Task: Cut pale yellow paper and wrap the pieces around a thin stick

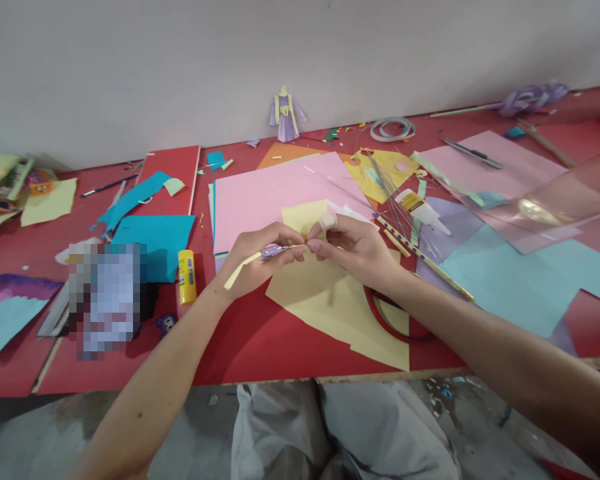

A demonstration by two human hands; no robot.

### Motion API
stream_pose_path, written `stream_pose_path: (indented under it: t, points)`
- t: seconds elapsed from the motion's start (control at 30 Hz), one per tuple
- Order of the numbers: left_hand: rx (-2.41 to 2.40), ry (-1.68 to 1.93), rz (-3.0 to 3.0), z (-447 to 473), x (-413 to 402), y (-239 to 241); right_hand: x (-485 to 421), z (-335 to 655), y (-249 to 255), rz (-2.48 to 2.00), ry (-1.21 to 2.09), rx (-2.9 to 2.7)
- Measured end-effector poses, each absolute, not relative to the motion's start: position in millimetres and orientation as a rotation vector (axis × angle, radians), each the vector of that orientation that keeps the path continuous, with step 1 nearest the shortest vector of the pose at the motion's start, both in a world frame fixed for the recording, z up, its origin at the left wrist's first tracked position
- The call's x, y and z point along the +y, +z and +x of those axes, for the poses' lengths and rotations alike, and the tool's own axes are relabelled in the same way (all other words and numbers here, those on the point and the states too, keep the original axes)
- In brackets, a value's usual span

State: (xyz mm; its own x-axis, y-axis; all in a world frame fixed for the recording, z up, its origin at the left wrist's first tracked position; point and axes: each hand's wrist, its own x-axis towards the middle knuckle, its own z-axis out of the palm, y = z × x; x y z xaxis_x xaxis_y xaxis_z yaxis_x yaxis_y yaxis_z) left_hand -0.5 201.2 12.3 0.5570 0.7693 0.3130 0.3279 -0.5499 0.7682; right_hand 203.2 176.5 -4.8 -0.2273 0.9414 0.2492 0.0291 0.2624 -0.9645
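Both my hands meet above a yellow paper sheet [330,313] on the red table [260,340]. My left hand [255,257] is closed in a pinch on a small purple paper piece [271,251] with a thin yellow paper strip [240,270] sticking out to the lower left. My right hand [353,247] is also closed, its thumb and forefinger pinching the other end of the same purple piece. A pale bandage wraps one right finger. A large pink sheet [275,193] lies just behind the hands.
A yellow glue stick [187,276] lies left of my hands, by teal paper [153,237]. A white glue bottle [423,210], thin wires and a dotted stick [420,257] lie to the right. A purple paper doll [286,115] stands at the wall. Light blue paper [520,280] covers the right side.
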Motion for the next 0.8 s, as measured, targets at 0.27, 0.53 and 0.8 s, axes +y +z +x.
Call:
stream_pose_path:
  t: [0.27, 0.53, 0.8]
  points:
    - [0.872, 0.871, 2.147, -0.7, 200.8, 11.2, 176.4, 202.7, -3.7, -0.935, 1.152, -1.525]
    - [0.859, 0.883, 2.113, -1.1, 201.2, 10.8, 176.9, 202.6, -5.1, -0.927, 1.155, -1.536]
    - [0.871, 0.877, 2.106, -0.4, 200.6, 12.3, 176.4, 202.8, -4.3, -0.937, 1.149, -1.539]
